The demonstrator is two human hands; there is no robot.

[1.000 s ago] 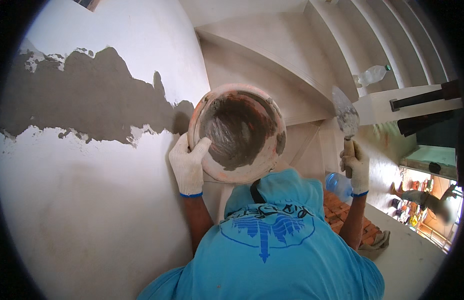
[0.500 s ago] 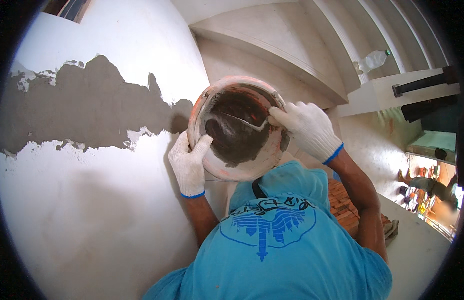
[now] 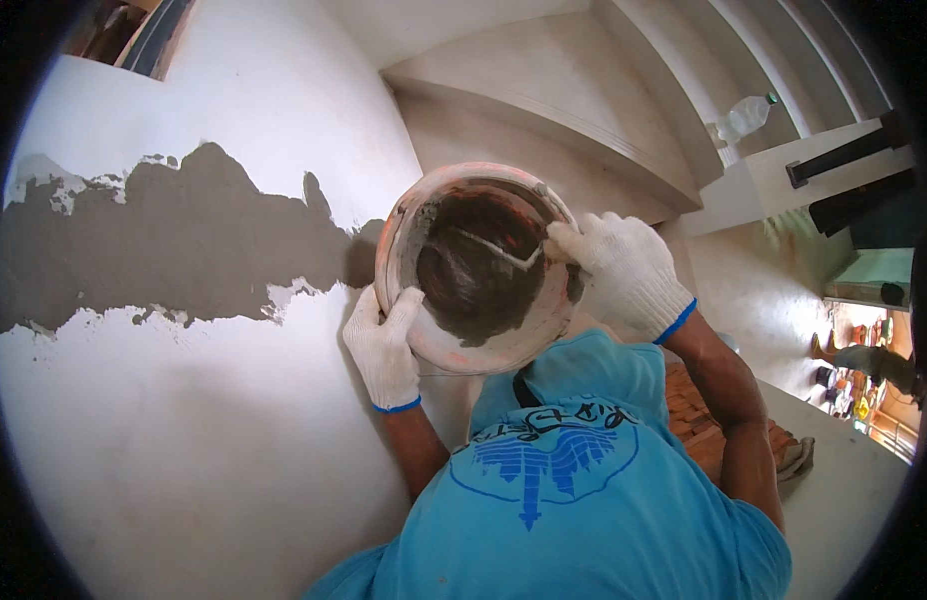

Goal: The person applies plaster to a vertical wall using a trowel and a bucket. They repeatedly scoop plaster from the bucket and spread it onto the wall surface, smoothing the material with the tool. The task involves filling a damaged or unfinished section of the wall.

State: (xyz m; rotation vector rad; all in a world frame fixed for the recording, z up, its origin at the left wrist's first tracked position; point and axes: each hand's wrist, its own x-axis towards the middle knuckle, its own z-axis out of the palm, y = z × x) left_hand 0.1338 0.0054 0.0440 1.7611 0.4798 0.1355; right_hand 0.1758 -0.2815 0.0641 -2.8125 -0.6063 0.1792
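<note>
My left hand (image 3: 384,348), in a white knit glove with a blue cuff, grips the lower left rim of a round, mortar-crusted orange bucket (image 3: 484,355), thumb over the edge. The bucket's mouth is turned up toward me. Dark wet mortar (image 3: 464,285) coats its inside. My right hand (image 3: 629,270), gloved alike, is closed at the right rim, on what looks like a trowel (image 3: 489,245); its thin, bent, pale metal part reaches into the bucket. The trowel's handle is hidden by the fingers.
On the white wall to the left runs a rough band of grey mortar (image 3: 184,240). Concrete stairs (image 3: 544,120) rise ahead, with a plastic bottle (image 3: 746,118) on a step. Red bricks (image 3: 689,420) lie low on the right. A person (image 3: 879,368) stands at the far right.
The bucket and both hands sit slightly lower and farther right in view, as does the wall band. The metal part in the bucket has shifted little; both grips look the same.
</note>
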